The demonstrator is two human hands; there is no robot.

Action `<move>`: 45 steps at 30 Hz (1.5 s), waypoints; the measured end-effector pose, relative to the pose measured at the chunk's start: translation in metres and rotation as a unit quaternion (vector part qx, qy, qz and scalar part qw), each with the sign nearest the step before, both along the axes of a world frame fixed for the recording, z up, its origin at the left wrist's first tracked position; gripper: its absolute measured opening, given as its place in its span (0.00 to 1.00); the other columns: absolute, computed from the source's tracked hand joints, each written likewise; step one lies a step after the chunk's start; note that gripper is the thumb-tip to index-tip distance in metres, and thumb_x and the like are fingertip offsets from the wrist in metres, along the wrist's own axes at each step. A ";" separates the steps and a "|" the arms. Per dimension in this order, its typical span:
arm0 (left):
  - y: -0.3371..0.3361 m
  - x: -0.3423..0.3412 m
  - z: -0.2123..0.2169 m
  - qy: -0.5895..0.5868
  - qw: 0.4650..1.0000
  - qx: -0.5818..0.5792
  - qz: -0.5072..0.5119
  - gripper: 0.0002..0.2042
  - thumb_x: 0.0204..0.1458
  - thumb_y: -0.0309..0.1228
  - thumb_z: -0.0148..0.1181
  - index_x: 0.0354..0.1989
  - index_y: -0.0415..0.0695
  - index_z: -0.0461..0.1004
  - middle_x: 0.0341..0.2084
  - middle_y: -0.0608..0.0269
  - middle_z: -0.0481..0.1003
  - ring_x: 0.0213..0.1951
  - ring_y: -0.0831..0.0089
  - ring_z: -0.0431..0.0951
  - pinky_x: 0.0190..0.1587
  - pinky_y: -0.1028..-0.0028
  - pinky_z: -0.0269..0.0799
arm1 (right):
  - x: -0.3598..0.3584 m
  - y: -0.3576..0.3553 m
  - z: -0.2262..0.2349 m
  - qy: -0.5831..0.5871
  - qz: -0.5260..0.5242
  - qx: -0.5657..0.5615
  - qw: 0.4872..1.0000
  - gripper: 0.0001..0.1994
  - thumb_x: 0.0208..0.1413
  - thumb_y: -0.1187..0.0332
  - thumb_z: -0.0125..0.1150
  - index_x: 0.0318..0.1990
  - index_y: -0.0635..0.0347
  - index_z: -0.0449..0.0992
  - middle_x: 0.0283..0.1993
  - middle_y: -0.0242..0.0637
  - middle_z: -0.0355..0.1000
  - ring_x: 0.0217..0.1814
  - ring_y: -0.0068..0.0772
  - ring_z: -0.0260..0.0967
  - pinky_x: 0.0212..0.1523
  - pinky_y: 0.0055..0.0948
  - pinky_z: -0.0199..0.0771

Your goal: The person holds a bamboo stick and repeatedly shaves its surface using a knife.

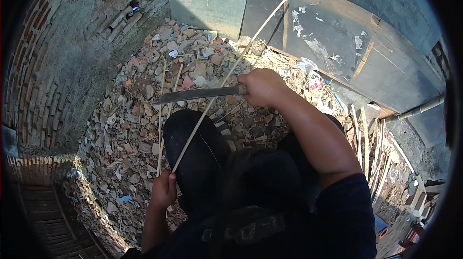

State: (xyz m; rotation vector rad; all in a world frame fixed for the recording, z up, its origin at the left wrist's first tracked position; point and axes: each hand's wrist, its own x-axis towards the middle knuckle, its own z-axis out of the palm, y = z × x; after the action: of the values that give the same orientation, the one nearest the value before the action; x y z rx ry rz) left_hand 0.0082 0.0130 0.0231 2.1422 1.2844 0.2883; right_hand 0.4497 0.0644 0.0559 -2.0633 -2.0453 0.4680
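Bamboo strip: I see a long thin pale strip (231, 73) running from my left hand at the lower left up to the upper right, where its far tip reaches over the dark board. It lies slanted across my knee, which seems to steady it as a rest.

Left hand: my left hand (164, 190) is closed around the near end of the strip, low beside the knee, so the strip is anchored at one end and kept taut along its length.

Knife: a long dark blade (195, 94) lies nearly level, its tip pointing left, crossing the strip above the knee. I judge that the edge meets the strip at that crossing, though from this height I cannot tell whether it touches or only passes over.

Right hand: my right hand (263, 87) is clenched on the knife's handle, arm stretched forward, well apart from the left hand; the grip near the blade's base gives control over the angle.

Knee: my dark-clad knee (195, 150) is raised under the strip, between the two hands.

Ground: broken brick and rubble (120, 129) cover the floor, with a few more thin pale sticks (161, 114) lying just left of the knee.

Surroundings: a curved brick wall (53, 56) stands at the left, a dark flat board (347, 47) leans at the upper right, and more pale slats (371, 148) are heaped at the right.
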 end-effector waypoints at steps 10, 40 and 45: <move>0.001 0.002 0.002 0.012 1.000 0.004 0.004 0.16 0.69 0.37 0.47 0.32 0.38 0.66 0.17 0.46 0.70 0.21 0.44 0.75 0.26 0.58 0.66 | -0.009 -0.005 0.000 -0.025 -0.002 0.005 1.000 0.16 0.48 0.64 0.65 0.45 0.57 0.78 0.34 0.49 0.78 0.44 0.53 0.78 0.47 0.48 0.77; 0.009 0.002 -0.008 0.010 1.000 0.006 -0.004 0.14 0.69 0.37 0.45 0.35 0.38 0.65 0.17 0.46 0.69 0.22 0.46 0.74 0.27 0.57 0.65 | 0.041 -0.006 -0.004 0.082 -0.123 0.008 0.989 0.21 0.47 0.63 0.66 0.51 0.58 0.79 0.32 0.51 0.79 0.40 0.53 0.78 0.46 0.47 0.77; 0.008 0.003 -0.007 -0.011 1.000 0.009 0.002 0.13 0.67 0.35 0.48 0.33 0.38 0.67 0.17 0.43 0.71 0.24 0.41 0.76 0.26 0.57 0.67 | 0.043 -0.005 -0.024 0.050 -0.141 0.021 0.989 0.21 0.47 0.63 0.66 0.51 0.58 0.78 0.32 0.51 0.78 0.40 0.54 0.78 0.45 0.47 0.77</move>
State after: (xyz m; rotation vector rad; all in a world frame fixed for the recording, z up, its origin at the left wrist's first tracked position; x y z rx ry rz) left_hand 0.0116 0.0214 0.0162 2.1454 1.2791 0.3248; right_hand 0.4932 0.0598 0.0320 -2.2093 -1.6591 0.4634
